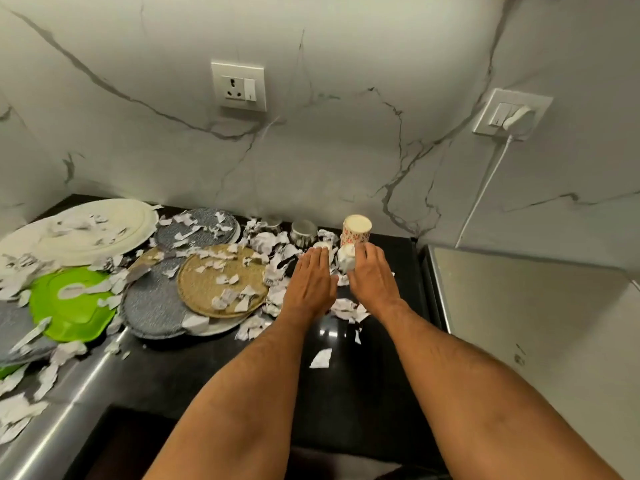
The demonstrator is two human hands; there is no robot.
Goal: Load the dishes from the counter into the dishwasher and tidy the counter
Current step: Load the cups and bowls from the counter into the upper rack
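The step in hand looks like gathering cups near the back edge of the black stone counter [381, 341]. The right hand [372, 275] wraps a small white cup [347, 258] below the upturned red-patterned paper cup [356, 230]. The left hand [311, 278] lies flat, fingers straight, touching a white cup [323, 244] among torn paper scraps [341, 308]. Next: lift both clear toward the unseen dishwasher.

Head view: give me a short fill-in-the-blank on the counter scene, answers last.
1. The plastic plate at the left is bright ____.
2. Torn ____ scraps litter the black counter.
3. The patterned cup stands by the wall, just beyond the ____ hand.
4. The wall socket above the plates has ____ plugged into it.

Answers: green; paper; right; nothing
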